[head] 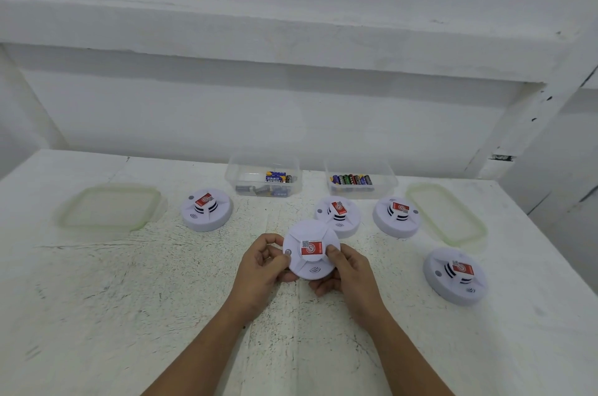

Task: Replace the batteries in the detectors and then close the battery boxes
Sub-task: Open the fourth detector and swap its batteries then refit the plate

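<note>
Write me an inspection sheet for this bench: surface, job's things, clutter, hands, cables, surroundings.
Surface: white table, scuffed and speckled.
Job's things: held detector, red label facing up. Four more rest on the table, labels up: far-left detector, middle detector, right detector, near-right detector. Left tub and right tub, both clear and lidless, hold batteries.
Clutter: left lid and right lid lie flat near the table's sides.
Hands: left hand and right hand both grip the held detector at its rim.
Cables: nothing seen.
Surroundings: white wall with a ledge behind the table.
</note>
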{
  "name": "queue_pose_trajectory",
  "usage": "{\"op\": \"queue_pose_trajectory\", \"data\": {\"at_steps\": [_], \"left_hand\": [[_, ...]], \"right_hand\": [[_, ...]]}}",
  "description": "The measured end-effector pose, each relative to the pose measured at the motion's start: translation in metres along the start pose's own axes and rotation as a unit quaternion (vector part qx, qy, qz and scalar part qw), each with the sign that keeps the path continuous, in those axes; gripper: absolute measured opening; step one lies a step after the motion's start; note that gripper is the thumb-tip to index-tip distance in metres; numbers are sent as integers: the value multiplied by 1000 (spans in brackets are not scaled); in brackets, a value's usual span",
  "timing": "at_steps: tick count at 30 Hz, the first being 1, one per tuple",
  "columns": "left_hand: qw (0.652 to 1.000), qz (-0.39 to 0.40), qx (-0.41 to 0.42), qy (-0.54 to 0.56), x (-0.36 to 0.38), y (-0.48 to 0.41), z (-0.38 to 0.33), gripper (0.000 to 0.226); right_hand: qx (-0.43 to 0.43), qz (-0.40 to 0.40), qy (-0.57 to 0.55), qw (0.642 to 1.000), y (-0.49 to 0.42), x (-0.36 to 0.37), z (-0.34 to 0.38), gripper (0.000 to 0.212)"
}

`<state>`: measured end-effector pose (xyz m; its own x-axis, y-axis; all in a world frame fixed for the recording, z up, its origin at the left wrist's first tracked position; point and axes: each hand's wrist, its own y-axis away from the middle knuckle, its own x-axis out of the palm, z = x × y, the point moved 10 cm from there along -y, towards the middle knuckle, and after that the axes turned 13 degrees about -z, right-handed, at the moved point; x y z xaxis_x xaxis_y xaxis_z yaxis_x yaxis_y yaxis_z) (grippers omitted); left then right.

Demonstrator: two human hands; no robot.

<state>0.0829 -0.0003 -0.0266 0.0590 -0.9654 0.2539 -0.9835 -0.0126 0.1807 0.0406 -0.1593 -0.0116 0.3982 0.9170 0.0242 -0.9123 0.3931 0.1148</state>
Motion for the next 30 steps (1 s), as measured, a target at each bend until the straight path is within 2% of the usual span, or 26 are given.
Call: {"op": "queue_pose_trajectory", "data": {"at_steps": [30], "left_hand": [[1000, -20, 10, -9, -2, 6, -6, 16]], "right_hand": [[-8, -9, 2, 1000, -1, -2, -2, 30]]}}
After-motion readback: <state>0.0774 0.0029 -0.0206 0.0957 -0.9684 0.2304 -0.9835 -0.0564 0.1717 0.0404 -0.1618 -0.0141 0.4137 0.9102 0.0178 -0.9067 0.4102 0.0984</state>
